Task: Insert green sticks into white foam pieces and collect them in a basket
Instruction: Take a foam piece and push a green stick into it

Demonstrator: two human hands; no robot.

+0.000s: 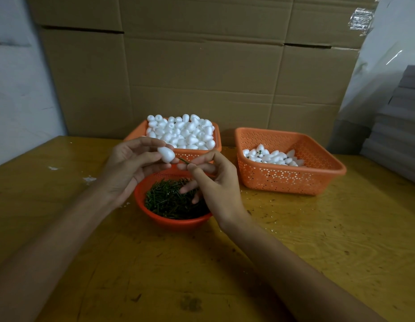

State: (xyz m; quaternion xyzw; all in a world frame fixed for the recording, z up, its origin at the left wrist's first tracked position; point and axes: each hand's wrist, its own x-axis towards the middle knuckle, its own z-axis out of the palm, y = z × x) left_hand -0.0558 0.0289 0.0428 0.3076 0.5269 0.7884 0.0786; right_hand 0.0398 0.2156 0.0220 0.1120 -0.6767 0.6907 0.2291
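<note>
My left hand [129, 168] pinches a white egg-shaped foam piece [166, 154] above the round red bowl [178, 220] of green sticks [171, 201]. My right hand [213, 180] pinches one green stick [184, 161], its tip pointing at the foam piece and just short of it. Behind the hands, an orange basket [216, 138] is heaped with plain foam pieces [183, 132]. To the right, a second orange basket [292, 175] holds several foam pieces [271, 156], some showing green stick ends.
Everything stands on a yellow wooden table [294, 240] with scuffs and crumbs. Large cardboard boxes [201, 66] form a wall right behind the baskets. A grey stack [399, 126] rises at the right edge.
</note>
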